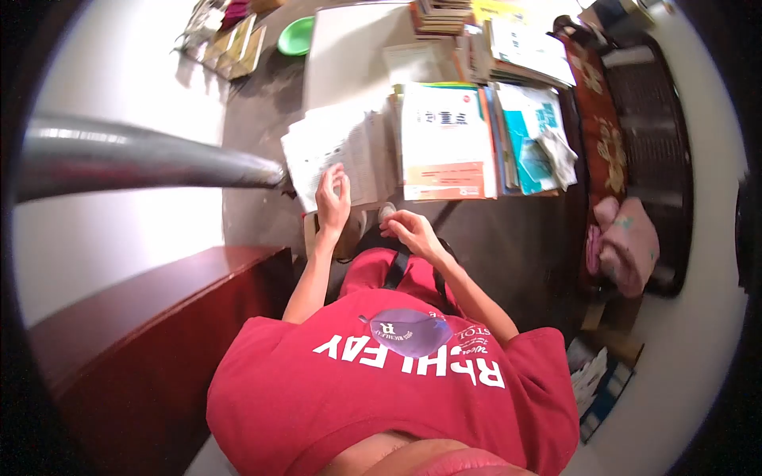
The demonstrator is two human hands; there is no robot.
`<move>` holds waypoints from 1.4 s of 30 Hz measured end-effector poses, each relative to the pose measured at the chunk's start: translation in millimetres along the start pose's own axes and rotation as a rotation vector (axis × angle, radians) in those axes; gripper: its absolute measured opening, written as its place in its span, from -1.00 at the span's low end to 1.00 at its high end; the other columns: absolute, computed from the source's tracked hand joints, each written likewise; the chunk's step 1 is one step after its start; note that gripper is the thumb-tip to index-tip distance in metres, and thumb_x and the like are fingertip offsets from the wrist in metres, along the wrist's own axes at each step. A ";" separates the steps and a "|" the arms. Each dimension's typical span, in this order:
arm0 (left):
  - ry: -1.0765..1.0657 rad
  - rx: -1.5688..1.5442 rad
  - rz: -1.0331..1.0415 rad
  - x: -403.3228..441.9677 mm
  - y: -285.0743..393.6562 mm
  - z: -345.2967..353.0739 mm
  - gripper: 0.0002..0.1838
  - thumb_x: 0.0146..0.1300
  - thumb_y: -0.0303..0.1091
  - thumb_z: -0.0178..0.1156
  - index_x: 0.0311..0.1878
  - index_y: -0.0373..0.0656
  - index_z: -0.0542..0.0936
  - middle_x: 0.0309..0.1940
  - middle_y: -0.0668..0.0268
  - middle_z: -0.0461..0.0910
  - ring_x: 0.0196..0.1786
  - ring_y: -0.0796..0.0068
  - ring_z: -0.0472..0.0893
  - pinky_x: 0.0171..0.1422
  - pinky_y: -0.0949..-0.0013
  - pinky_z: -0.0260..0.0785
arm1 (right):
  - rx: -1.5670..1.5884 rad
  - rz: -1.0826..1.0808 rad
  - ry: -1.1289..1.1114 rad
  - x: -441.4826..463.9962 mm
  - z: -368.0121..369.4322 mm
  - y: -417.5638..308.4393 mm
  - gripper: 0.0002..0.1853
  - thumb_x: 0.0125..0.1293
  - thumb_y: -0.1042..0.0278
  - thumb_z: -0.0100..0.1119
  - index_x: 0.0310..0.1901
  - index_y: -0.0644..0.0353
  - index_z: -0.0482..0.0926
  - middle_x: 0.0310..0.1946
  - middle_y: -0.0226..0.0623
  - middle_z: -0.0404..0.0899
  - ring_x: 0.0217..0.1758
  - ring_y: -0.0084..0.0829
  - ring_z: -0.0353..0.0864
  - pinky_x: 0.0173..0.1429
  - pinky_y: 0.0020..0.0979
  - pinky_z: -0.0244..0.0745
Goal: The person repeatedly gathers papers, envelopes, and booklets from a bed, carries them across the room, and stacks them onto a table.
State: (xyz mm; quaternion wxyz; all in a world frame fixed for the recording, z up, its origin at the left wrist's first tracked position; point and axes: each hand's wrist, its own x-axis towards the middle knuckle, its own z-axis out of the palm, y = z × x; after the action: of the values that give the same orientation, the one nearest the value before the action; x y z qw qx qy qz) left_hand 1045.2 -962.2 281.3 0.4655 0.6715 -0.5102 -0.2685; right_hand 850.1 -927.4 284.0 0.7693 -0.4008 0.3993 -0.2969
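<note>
My left hand [333,198] is over the near edge of loose printed sheets [325,147] at the table's left side. Its fingers are apart and slightly bent, with nothing visible in them; I cannot tell whether they touch the paper. Above my lap, just short of the table, hangs my right hand [414,232], fingers loosely bent and holding nothing I can see. Ahead of it lies a stack of books topped by a white book with an orange lower band [444,139]. To the right is another stack with a teal and white cover [528,135], a crumpled whitish item [558,156] on it.
More book piles [524,47] stand at the back of the white table [345,55]. A thick grey pole [151,159] juts in from the left. A green basin [297,36] sits beyond, and a dark wooden bench [647,135] with pink cloth [629,250] is at right.
</note>
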 end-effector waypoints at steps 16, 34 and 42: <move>-1.174 -0.311 0.455 -173.5 220.9 243.5 -0.80 0.20 -0.38 0.04 -0.17 -0.28 0.43 -0.40 0.23 0.56 -0.37 0.47 0.59 -0.27 0.48 0.38 | 0.122 -1.187 0.574 -342.9 -56.8 -175.9 -0.82 0.22 0.42 -0.05 -0.47 0.31 0.42 -0.62 -0.36 0.34 -0.58 -0.57 0.27 -0.43 -0.57 0.22; -2.137 -0.358 0.223 -445.9 312.0 450.1 -0.75 0.27 -0.35 -0.07 -0.11 -0.35 0.40 -0.33 0.25 0.52 -0.32 0.56 0.52 -0.19 0.51 0.36 | 0.555 -1.646 1.027 -582.5 -96.1 -185.8 -0.87 0.05 0.50 0.21 -0.52 0.33 0.47 -0.69 -0.38 0.40 -0.77 -0.63 0.25 -0.71 -0.68 0.10; -2.330 -0.286 0.292 -530.2 374.4 572.8 -0.75 0.29 -0.34 -0.09 -0.11 -0.32 0.41 -0.33 0.25 0.53 -0.33 0.57 0.51 -0.20 0.51 0.37 | 0.433 -1.795 1.179 -663.6 -192.1 -192.7 -0.89 0.08 0.51 0.16 -0.51 0.33 0.45 -0.65 -0.38 0.38 -0.75 -0.62 0.25 -0.69 -0.67 0.12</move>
State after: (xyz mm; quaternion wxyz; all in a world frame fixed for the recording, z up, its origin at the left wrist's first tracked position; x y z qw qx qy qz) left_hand 225.9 -684.7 315.4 -0.1831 -0.1013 -0.6641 -0.7178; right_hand 325.0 -581.7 629.2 0.0149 -0.1972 0.2067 -0.9582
